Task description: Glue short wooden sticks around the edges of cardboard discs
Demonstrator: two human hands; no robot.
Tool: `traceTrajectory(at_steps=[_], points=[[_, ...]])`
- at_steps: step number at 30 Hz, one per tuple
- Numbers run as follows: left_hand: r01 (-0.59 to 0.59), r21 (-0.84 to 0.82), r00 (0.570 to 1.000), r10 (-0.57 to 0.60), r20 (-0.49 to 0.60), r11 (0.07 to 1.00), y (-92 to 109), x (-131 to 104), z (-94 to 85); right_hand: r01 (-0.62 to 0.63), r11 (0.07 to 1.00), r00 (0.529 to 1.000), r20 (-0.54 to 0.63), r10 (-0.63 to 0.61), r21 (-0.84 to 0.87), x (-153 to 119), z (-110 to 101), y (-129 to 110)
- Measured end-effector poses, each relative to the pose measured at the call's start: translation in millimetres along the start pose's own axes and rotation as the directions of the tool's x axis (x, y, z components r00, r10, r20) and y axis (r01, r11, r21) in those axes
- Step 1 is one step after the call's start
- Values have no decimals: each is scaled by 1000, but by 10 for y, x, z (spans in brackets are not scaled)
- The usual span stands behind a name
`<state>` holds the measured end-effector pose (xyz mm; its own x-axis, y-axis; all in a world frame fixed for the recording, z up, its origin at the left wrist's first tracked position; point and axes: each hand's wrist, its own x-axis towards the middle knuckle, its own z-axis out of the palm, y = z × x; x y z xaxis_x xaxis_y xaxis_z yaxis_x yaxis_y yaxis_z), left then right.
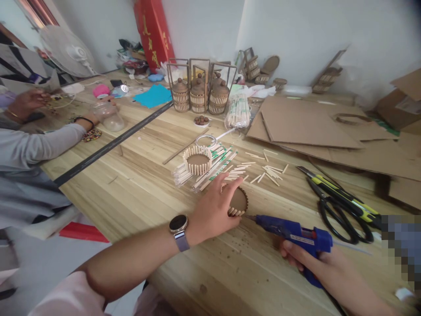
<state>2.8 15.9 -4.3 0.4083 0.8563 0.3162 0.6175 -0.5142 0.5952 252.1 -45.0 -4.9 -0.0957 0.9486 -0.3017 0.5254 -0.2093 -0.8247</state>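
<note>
My left hand (210, 213) is curled around the left side of a round brown cardboard disc (240, 199), part of which it hides. A few short wooden sticks stand along the disc's near edge. In my right hand (312, 263) is a blue hot glue gun (291, 230), its nozzle close to those sticks. Beyond my left hand, a round stick-walled basket (198, 161) stands on wrapped sticks (217, 164). Short cut sticks (272, 173) lie scattered to the right of it.
Black scissors (338, 215) and a yellow-black cutter (345, 195) lie at right, before cardboard sheets (302, 123). Lidded baskets with tall handles (198, 94) stand at the back beside bagged sticks (237, 109). Another person's arm (49, 145) rests at left near a clear jar (110, 117).
</note>
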Motion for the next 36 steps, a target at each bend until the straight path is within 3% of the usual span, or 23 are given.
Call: traceTrajectory(at_steps=[3, 10, 19, 36], points=[[-4, 5, 1000, 4, 1, 1000, 0, 1, 0, 20, 999, 996, -87, -24, -48, -30, 65, -4], [-3, -4, 1000, 3, -6, 1000, 0, -6, 4, 77, 986, 985, -143, -99, -151, -40, 105, -48], [-15, 14, 1000, 15, 0, 1000, -4, -1, 4, 136, 941, 990, 3, -142, -311, 29, 0, 65], [-2, -3, 1000, 2, 4, 1000, -3, 2, 2, 151, 915, 985, -16, -169, -374, 29, 12, 58]])
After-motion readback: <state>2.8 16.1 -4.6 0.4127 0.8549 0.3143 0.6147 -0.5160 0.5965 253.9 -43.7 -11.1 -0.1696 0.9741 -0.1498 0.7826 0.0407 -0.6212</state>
